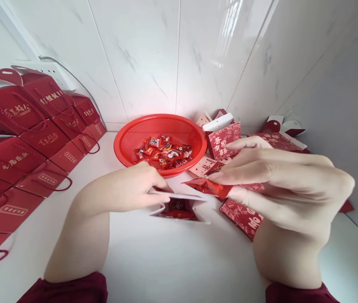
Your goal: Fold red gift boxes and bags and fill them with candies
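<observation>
My left hand (136, 185) pinches the far edge of a small open gift box (185, 196), whose mouth faces up towards me. Red and dark wrapped pieces show inside it, too shadowed to name. Between the thumb and fingers of my right hand (282, 181) is a red-wrapped candy (207, 187), held just above and right of the box's opening. Behind my left hand stands a red plastic basket (122, 149) with several wrapped candies (169, 153) lying in its bottom.
Dark red boxes with rope handles (48, 136) are stacked along the left. Flat and folded red printed boxes (224, 141) lie in a pile at the right, partly behind my right hand. A power strip (55, 73) with a cable leans by the tiled wall (153, 54).
</observation>
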A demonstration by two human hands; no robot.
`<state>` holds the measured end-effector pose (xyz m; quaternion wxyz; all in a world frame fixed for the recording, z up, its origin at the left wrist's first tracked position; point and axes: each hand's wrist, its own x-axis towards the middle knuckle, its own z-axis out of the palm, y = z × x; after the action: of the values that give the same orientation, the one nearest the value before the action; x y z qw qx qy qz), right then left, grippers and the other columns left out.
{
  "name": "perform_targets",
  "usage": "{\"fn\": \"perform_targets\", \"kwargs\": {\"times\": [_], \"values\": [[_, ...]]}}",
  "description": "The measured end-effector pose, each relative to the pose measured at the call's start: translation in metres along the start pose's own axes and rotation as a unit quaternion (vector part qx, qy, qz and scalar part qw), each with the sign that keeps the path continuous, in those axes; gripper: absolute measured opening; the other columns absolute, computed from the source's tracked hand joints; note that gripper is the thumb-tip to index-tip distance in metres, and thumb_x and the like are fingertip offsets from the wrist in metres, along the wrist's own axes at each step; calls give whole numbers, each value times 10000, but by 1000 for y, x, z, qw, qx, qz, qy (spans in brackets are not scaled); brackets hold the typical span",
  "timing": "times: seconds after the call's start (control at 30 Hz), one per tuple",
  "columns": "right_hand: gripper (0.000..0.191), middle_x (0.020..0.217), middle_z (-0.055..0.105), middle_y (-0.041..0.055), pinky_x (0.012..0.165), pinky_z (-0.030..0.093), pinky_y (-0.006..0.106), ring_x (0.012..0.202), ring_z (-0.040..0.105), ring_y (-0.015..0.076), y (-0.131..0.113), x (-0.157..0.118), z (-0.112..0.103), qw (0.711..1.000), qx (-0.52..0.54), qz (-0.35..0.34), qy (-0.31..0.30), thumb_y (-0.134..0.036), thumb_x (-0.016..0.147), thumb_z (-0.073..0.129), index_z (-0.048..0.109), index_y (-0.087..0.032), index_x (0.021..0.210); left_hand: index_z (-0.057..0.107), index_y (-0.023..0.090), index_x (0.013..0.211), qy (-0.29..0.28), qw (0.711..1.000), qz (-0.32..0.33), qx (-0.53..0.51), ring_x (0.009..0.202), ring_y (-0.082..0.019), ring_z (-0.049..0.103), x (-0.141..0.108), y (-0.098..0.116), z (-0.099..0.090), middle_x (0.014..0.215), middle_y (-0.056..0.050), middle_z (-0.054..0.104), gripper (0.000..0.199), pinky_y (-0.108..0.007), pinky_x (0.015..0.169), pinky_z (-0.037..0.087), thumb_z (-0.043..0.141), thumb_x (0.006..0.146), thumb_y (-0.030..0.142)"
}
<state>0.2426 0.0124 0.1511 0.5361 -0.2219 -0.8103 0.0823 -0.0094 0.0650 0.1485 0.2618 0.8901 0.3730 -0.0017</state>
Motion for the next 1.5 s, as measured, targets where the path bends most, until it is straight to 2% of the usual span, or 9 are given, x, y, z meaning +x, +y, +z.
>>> {"fn": "perform_targets", "kwargs": {"times": [0.17, 0.33, 0.53, 0.7, 0.93, 1.17, 1.3, 1.43, 1.5], "values": [[231, 884, 762, -15, 976, 527, 430, 762, 699, 179, -4, 3, 3, 998, -30, 46, 7, -91, 885, 662, 748, -277, 991, 416, 175, 530, 48, 996, -64, 33, 467, -90, 264, 9, -13, -8, 515, 36, 326, 329, -280, 449, 170, 565, 803, 280], [103, 833, 706, 5, 886, 536, 405, 785, 665, 181, 8, 2, 12, 998, -49, 31, -3, -153, 853, 728, 735, -251, 883, 553, 189, 562, 95, 988, -111, 43, 461, -97, 302, 14, -16, -12, 505, 32, 373, 282, -287, 468, 154, 558, 813, 318], [109, 1107, 632, 91, 897, 514, 407, 1070, 615, 232, 24, 4, 24, 987, -110, 66, -97, -154, 913, 636, 725, -208, 879, 650, 201, 651, 90, 990, -112, -3, 497, -99, 281, 20, -21, -11, 546, 33, 357, 225, -283, 484, 162, 580, 816, 336], [114, 1163, 631, 94, 925, 496, 406, 1080, 603, 229, 39, 1, 40, 980, -129, 70, -131, -136, 909, 630, 713, -193, 855, 565, 180, 586, 81, 992, -102, 0, 492, -88, 257, 20, -21, -10, 545, 38, 324, 296, -284, 484, 149, 593, 827, 350], [251, 1404, 556, 109, 1053, 437, 440, 1291, 517, 267, 54, -3, 61, 954, -138, 92, -251, -194, 989, 525, 774, -219, 998, 538, 170, 577, 82, 990, -111, 16, 473, -80, 288, 22, -20, -10, 527, 41, 341, 265, -292, 485, 131, 572, 811, 287], [270, 1152, 674, 77, 796, 528, 322, 982, 655, 195, 45, 2, 45, 943, -102, 132, -287, -224, 1014, 482, 752, -214, 998, 498, 172, 556, 78, 992, -101, 0, 467, -80, 258, 22, -19, -11, 523, 39, 316, 296, -287, 476, 136, 565, 810, 309], [264, 1088, 696, 64, 825, 527, 314, 986, 660, 186, 42, 5, 31, 948, -94, 136, -273, -202, 1012, 472, 736, -201, 1025, 500, 177, 570, 79, 994, -72, -18, 480, -91, 319, 20, -20, -12, 542, 34, 365, 394, -264, 471, 203, 514, 890, 407], [241, 1015, 719, 55, 814, 522, 324, 943, 667, 194, 36, 6, 11, 953, -115, 149, -237, -188, 1002, 481, 715, -193, 946, 708, 217, 904, 195, 974, -86, -73, 760, -160, 623, 11, -35, -18, 844, -10, 679, 422, -253, 673, 464, 428, 953, 529], [209, 978, 725, 43, 769, 519, 317, 889, 671, 192, 34, 5, 0, 956, -126, 163, -210, -197, 992, 506, 708, -207, 941, 704, 245, 1116, 279, 950, -104, -89, 958, -198, 661, 9, -49, -27, 1077, -32, 718, 444, -281, 824, 503, 435, 949, 557]]}}
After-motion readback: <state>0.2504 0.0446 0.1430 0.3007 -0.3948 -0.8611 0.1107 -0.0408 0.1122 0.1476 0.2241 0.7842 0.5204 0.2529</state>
